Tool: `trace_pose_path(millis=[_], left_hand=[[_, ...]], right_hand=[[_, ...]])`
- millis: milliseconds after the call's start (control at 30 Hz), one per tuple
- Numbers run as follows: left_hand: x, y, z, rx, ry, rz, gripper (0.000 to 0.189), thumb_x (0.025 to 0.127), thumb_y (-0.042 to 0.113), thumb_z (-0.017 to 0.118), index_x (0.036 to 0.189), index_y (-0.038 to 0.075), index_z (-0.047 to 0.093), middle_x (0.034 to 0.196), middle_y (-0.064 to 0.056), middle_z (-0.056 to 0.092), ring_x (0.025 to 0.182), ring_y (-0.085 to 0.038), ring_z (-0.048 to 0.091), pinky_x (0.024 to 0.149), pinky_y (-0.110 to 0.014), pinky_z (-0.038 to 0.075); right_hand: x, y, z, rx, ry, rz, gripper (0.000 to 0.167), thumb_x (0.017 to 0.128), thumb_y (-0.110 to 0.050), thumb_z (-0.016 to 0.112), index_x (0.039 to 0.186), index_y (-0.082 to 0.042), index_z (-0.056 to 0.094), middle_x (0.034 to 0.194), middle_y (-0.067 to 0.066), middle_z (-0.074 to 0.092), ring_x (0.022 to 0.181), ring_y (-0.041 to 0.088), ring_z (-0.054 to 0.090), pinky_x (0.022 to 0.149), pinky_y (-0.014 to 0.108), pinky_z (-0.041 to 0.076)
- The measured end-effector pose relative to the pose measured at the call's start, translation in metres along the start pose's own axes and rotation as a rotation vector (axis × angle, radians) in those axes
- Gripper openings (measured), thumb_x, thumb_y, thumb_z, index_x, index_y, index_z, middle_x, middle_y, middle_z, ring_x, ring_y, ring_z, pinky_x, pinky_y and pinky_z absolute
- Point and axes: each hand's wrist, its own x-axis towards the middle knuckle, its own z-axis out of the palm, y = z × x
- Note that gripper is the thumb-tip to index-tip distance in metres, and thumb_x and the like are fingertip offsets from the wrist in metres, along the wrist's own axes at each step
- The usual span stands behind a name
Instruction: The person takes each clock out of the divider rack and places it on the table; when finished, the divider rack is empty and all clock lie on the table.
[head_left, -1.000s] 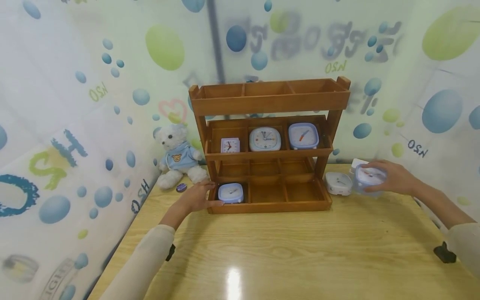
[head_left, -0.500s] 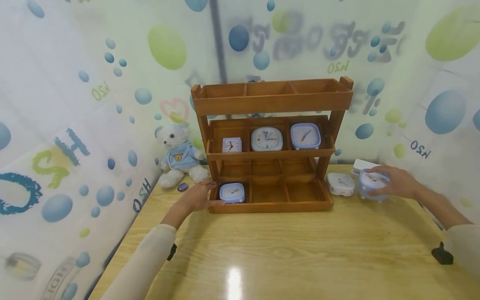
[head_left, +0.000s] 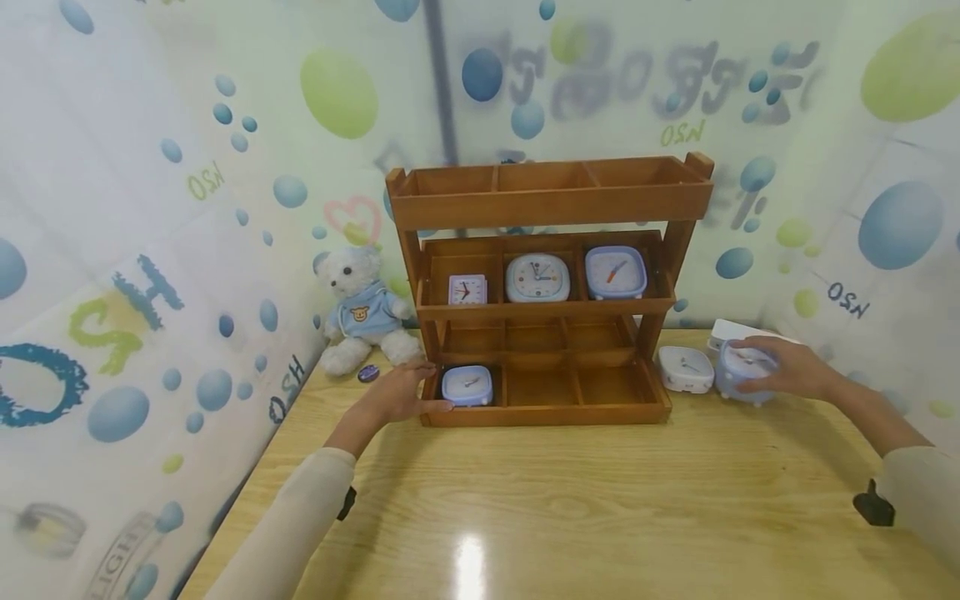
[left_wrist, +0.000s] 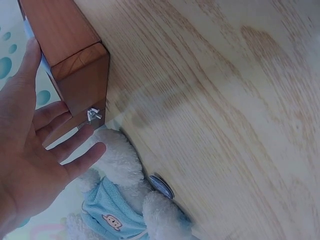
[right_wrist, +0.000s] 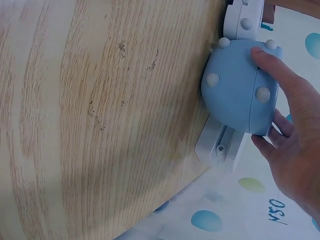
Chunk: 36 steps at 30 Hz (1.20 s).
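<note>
On the right side of the table, my right hand (head_left: 798, 368) grips a blue alarm clock (right_wrist: 235, 85) by its rim, thumb on one side and fingers on the other. The clock's underside with round white feet faces the right wrist camera. Next to it stands a white alarm clock (head_left: 686, 369), beside the wooden shelf (head_left: 547, 414). My left hand (head_left: 393, 396) rests at the shelf's lower left corner, its fingers loosely extended along the side. Close to that thumb, another blue clock (head_left: 467, 386) lies in the bottom left compartment.
The middle tier holds a small square clock (head_left: 467, 290), a pale oval clock (head_left: 537, 278) and a blue-rimmed clock (head_left: 616, 272). Left of the shelf sit a white teddy bear (head_left: 363, 312) and a small purple disc (head_left: 368, 373). A white box-like object (head_left: 723, 332) lies behind the gripped clock.
My right hand has brought the blue clock slightly left and down, closer to the white clock; more of the white object behind it shows. The left hand keeps its place at the shelf corner.
</note>
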Motion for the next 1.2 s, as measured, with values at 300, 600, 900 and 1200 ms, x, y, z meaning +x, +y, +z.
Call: trace_pose_path(millis=[300,600,900,1200], left_hand=[[-0.001,-0.001,0.001,-0.010,-0.008,-0.003,0.098,0.084,0.071,0.073,0.145,-0.003,0.058,0.156,-0.020,0.047,0.143,-0.043,0.045,0.115,-0.055,0.040],[-0.001,-0.002,0.002,-0.012,-0.013,-0.003,0.097,0.085,0.071,0.072,0.146,-0.003,0.057,0.157,-0.021,0.046,0.143,-0.044,0.044,0.115,-0.056,0.040],[0.001,-0.002,0.000,-0.016,-0.014,0.007,0.096,0.086,0.069,0.073,0.146,-0.004,0.056,0.156,-0.022,0.046,0.142,-0.044,0.046,0.115,-0.055,0.040],[0.001,-0.001,0.001,-0.033,-0.010,0.000,0.097,0.085,0.069,0.073,0.148,-0.003,0.055,0.158,-0.021,0.044,0.145,-0.042,0.043,0.117,-0.054,0.038]], right_hand=[[0.000,-0.008,-0.005,0.053,-0.109,0.105,0.077,0.077,-0.031,0.093,0.138,0.001,0.061,0.137,0.034,0.057,0.117,0.051,0.058,0.091,0.066,0.048],[0.001,-0.026,-0.005,0.032,0.019,-0.006,0.071,0.071,-0.024,0.097,0.132,-0.006,0.066,0.129,0.026,0.066,0.110,0.043,0.064,0.085,0.040,0.053],[0.010,-0.059,0.006,0.023,0.148,-0.218,0.073,0.063,-0.013,0.099,0.129,-0.004,0.069,0.122,0.015,0.073,0.110,0.023,0.069,0.087,0.009,0.043],[0.022,-0.100,0.023,0.105,0.036,-0.222,0.068,0.077,-0.016,0.093,0.137,-0.002,0.065,0.129,0.017,0.070,0.111,0.039,0.067,0.089,0.015,0.048]])
